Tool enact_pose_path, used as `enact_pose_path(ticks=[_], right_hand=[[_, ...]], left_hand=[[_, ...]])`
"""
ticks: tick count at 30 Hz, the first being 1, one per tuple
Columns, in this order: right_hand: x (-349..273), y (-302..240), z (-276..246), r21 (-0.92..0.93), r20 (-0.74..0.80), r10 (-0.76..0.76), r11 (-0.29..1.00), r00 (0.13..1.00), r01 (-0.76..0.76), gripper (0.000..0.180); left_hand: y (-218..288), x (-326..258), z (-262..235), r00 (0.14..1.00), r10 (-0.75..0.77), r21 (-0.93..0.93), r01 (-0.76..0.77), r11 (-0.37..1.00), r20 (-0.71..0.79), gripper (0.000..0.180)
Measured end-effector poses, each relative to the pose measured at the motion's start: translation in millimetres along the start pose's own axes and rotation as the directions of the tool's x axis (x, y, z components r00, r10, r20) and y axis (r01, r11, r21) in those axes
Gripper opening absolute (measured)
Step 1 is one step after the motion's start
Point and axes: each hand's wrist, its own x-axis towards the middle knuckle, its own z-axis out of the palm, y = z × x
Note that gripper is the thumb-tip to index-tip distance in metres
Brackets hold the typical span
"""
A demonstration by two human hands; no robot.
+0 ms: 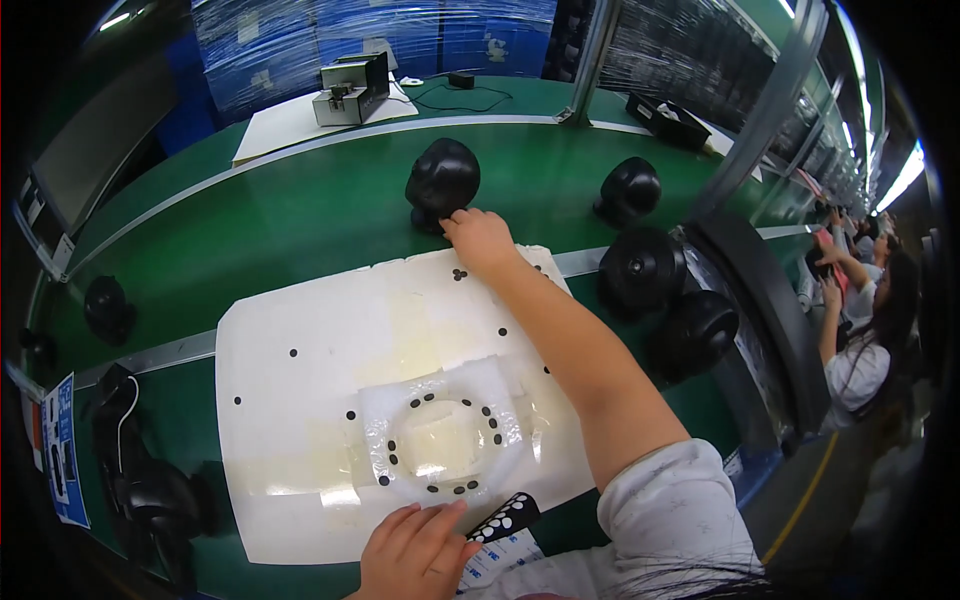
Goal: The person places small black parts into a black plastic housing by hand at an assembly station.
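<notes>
My right hand (482, 242) reaches far forward, its fingers closed at the narrow base of a black, glossy head-shaped form (443, 178) standing on the green work surface. In front of me lies a large white board (300, 450) dotted with small black spots. A ring of black dots sits on a translucent padded sheet (375, 400) with a round middle. At the board's near edge my left hand (420, 553) lies with fingers stretched out and apart. Beside its thumb are a black strip with white round spots (507, 516) and a printed white sheet (505, 556).
Black rounded forms stand at the right (630, 190), near right (643, 268) and far left (107, 308). A black curved object (160, 490) lies at left. A metal box device (352, 92) sits at the back. Metal posts rise at right; people (868, 350) work beyond.
</notes>
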Motion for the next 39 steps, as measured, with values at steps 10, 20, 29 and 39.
enact_pose_path(ticks=[10,20,29,39], right_hand=[[-36.3,136.4,-0.5,-0.326,-0.054,0.924,0.343,0.379,-0.881,0.050],[-38.6,165.3,9.9,-0.362,-0.023,0.937,0.317,0.348,-0.877,0.048],[-74.0,94.3,-53.0,-0.357,-0.236,0.384,0.820,0.892,-0.448,0.016],[-63.6,-125.6,-164.5,0.459,-0.383,-0.135,0.830,0.914,0.316,0.024]], left_hand=[[-4.1,-0.3,5.2,0.998,-0.015,-0.068,0.011,0.998,-0.055,0.022],[-14.2,-10.1,-5.9,0.947,-0.123,-0.034,0.140,0.990,0.296,0.023],[-14.9,-8.6,1.7,1.000,0.020,-0.010,-0.020,1.000,0.000,0.024],[-14.0,-16.9,2.5,0.975,-0.066,0.120,0.041,0.992,0.212,0.024]])
